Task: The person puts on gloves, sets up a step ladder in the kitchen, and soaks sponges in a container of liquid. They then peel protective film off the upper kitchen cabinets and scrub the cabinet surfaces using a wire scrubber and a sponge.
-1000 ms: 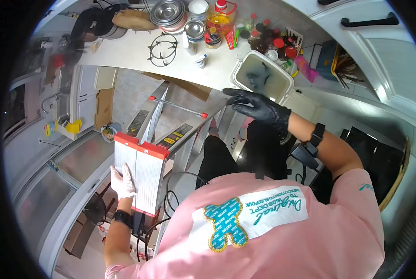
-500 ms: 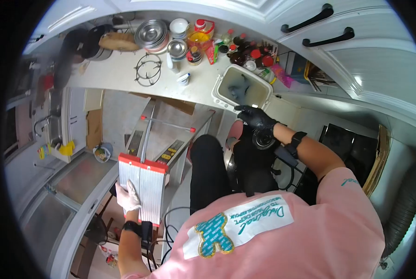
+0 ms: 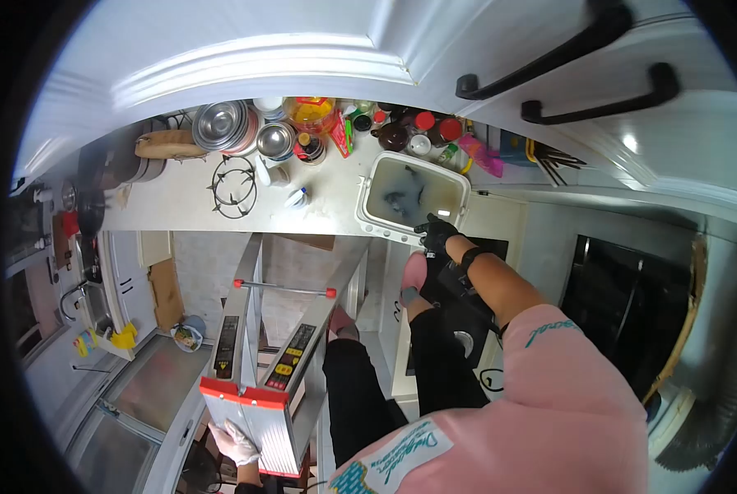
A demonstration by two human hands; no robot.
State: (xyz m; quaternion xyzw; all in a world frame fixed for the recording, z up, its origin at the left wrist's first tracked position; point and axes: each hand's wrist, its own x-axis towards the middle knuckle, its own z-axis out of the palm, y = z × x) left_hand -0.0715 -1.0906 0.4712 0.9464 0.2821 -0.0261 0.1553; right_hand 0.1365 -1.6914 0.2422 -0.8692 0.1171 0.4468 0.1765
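Observation:
My left hand (image 3: pixel 235 442), in a whitish translucent glove, lies with its fingers spread on the ridged metal top of a stepladder (image 3: pixel 271 432) with red edging. My right hand (image 3: pixel 437 234), in a black glove, is at the near right rim of a white rectangular tub (image 3: pixel 365 206). Its fingers point towards the rim and look apart; whether they press on it is hard to see. Cloudy water (image 3: pixel 434 198) fills the tub, with a dark bluish cloth-like thing (image 3: pixel 401 200) in it.
On the counter (image 3: pixel 171 206) are a round pan support (image 3: pixel 233 188), stacked metal bowls (image 3: pixel 218 125), a spray bottle (image 3: pixel 297 198) and several bottles and jars. Cabinet doors with black handles (image 3: pixel 599 100) hang close overhead. A dark glass-fronted panel (image 3: pixel 611 288) is at right.
The view has shifted, with the cabinet doors now nearer and larger. My left hand stays on the stepladder's top. My right hand stays by the tub's rim, with its forearm now more stretched out.

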